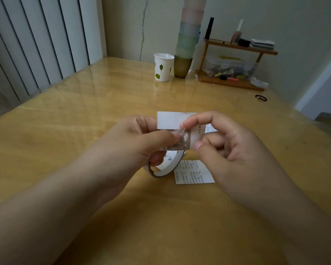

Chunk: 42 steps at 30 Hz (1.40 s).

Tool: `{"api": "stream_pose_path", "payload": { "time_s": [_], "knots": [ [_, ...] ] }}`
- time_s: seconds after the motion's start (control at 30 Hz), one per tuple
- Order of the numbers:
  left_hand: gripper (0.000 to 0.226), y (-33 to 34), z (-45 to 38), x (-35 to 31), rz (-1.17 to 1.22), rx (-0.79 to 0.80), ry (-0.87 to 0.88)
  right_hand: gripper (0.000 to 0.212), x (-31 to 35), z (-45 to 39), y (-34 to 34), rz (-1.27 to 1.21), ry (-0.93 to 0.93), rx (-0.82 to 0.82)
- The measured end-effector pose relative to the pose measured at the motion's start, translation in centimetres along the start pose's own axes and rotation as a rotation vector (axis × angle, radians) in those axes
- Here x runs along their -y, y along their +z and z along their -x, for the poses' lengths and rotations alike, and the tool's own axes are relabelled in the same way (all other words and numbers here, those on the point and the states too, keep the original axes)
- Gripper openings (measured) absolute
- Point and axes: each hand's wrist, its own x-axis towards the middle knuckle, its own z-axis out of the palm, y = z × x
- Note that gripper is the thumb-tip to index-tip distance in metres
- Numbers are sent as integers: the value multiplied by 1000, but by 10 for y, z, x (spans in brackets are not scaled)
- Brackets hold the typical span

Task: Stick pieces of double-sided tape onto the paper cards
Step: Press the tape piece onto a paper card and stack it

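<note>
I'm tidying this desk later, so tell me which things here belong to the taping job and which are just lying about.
In use: tape roll in left hand; tape strip pinched by right hand; white card; printed card.

Lying about: paper cup; cup stack; wooden shelf; hair tie.

A white paper cup [163, 67] with green leaves stands on the honey-yellow wooden table [84, 115].

The room is dim, lit softly from the left. The glossy wooden table [84, 115] carries pale sheen near the paper cup [163, 67], which reflects faintly below. Wide-angle distortion bends the vertical blinds [36, 44] and stretches the forearms. The fingertips look slightly blurred.
</note>
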Motion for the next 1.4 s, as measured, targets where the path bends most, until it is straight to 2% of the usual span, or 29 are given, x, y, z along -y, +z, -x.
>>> {"api": "stream_pose_path", "payload": {
  "time_s": [0.23, 0.37, 0.67, 0.73, 0.8, 0.87, 0.93, 1.03, 1.23, 1.33, 1.4],
  "knots": [
    [14, -3, -2, 1, 54, -45, -38, 38, -2, 0, -3, 224, -108, -15],
    [6, -2, -2, -1, 123, -49, -41, 41, -3, 0, -4, 358, -156, -43],
    [9, -1, -1, -2, 144, -20, -21, 52, -7, 2, -8, 637, -90, -119],
    [14, -2, -1, -1, 113, -35, -29, 49, -5, 2, -8, 562, -104, -175],
    [21, -3, -1, 1, 53, -49, -36, 44, -2, 2, -8, 324, -68, -231],
    [17, -1, -1, 0, 21, -46, -29, 38, 0, 1, -9, 122, 18, -239],
    [14, 2, 0, -2, -3, -23, -11, 38, 2, 0, -8, 42, 86, -201],
    [17, 5, 2, -3, -80, 52, 2, 56, 2, 0, -1, -66, 141, -136],
    [14, 9, 5, -5, -78, 105, 23, 53, 3, -2, 0, -157, 129, -169],
    [9, 12, 5, -9, -43, 102, 39, 51, 3, -3, -4, -366, 192, -130],
    [10, 14, 6, -11, -9, 89, 37, 54, 2, -5, -6, -601, 266, -61]
  ]
}}
